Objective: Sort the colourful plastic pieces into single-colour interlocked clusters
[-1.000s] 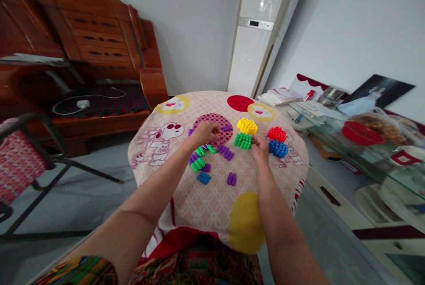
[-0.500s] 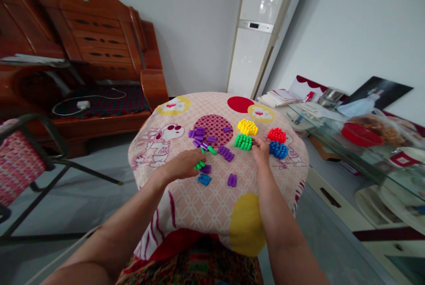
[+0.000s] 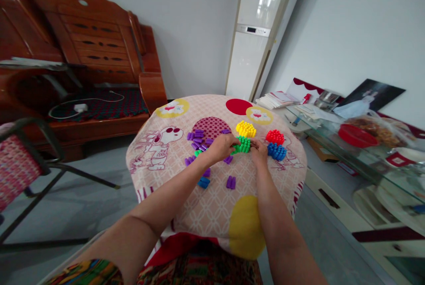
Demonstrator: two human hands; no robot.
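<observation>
My left hand (image 3: pixel 223 147) is closed in a pinch at the left side of a group of green plastic toy blocks (image 3: pixel 244 144). Its fingertips are on green blocks at that edge. Against the right side of the same group, my right hand (image 3: pixel 259 150) has its fingers curled together, partly hidden. Yellow blocks (image 3: pixel 246 129) stand just behind the green ones. To the right of my right hand sit red blocks (image 3: pixel 275 136) and blue blocks (image 3: pixel 276 151). Purple blocks (image 3: pixel 198 140) lie scattered on the left, partly covered by my left forearm.
A patterned cloth covers the round table (image 3: pixel 199 214). A flat blue piece (image 3: pixel 203 182) and a purple pair (image 3: pixel 231 182) lie nearer me. On the right is a glass-topped cabinet (image 3: pixel 327 136) with a red bowl (image 3: pixel 357 135). A wooden bench (image 3: pixel 99 55) stands behind left.
My left hand went down to the green blocks on the left, then moved right to the green group. My right hand stays beside that group. The view has shifted slightly.
</observation>
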